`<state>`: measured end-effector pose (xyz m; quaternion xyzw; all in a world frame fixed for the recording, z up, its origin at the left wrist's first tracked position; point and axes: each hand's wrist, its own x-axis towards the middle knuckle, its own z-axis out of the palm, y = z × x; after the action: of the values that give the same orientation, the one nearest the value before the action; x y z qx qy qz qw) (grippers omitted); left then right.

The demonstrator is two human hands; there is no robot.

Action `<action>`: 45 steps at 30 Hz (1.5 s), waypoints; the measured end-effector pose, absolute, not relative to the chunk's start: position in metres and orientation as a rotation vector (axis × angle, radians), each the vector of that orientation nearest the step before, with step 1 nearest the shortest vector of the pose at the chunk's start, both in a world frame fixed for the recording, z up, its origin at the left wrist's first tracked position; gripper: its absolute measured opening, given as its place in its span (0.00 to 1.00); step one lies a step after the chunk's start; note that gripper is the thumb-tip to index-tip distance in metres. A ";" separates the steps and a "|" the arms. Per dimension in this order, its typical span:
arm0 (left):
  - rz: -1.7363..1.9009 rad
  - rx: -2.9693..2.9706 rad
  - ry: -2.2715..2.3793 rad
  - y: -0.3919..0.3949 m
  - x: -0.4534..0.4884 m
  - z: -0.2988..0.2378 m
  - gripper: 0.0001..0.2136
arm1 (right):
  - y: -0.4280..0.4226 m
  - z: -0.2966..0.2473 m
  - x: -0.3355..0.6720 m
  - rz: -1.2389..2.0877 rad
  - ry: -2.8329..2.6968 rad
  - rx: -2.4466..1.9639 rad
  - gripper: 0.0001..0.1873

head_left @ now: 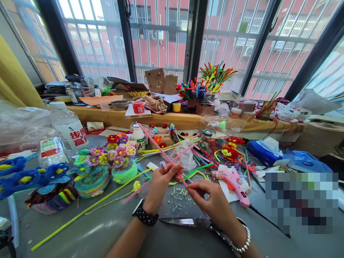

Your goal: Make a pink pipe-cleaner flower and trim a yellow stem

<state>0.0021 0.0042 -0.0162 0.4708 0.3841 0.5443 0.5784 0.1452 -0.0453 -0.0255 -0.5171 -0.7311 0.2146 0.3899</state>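
Note:
My left hand point(162, 182) is closed around a bend in pink pipe cleaners point(161, 150), one of which slants up to the left over the table. My right hand point(211, 200) pinches the lower end of the same pink pipe cleaner just below and right of the left hand. Both hands hover over the grey table point(107, 229). A black watch is on my left wrist and a bead bracelet on my right.
Scissors point(188, 223) lie under my wrists. A pink glue gun point(235, 181) rests to the right. Pipe-cleaner flower baskets point(107, 163), blue flowers point(24, 177), a long green stem point(86, 209), plastic bottles point(68, 127) and loose pipe cleaners point(193, 152) crowd the table.

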 end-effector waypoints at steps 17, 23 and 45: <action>1.662 0.839 0.814 0.001 -0.002 -0.011 0.07 | -0.031 -0.033 0.167 0.396 -1.534 -1.495 0.11; 1.419 0.585 0.662 -0.005 0.010 -0.011 0.08 | -0.034 -0.032 0.154 0.900 -1.494 -1.192 0.11; 1.443 0.616 0.659 0.003 0.004 -0.014 0.06 | -0.037 -0.020 0.161 1.123 -0.994 -0.780 0.11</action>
<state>0.0036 0.0028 -0.0144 0.2724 0.2912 0.6376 0.6592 0.1606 -0.0373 -0.0197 -0.3451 -0.4399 0.4971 0.6635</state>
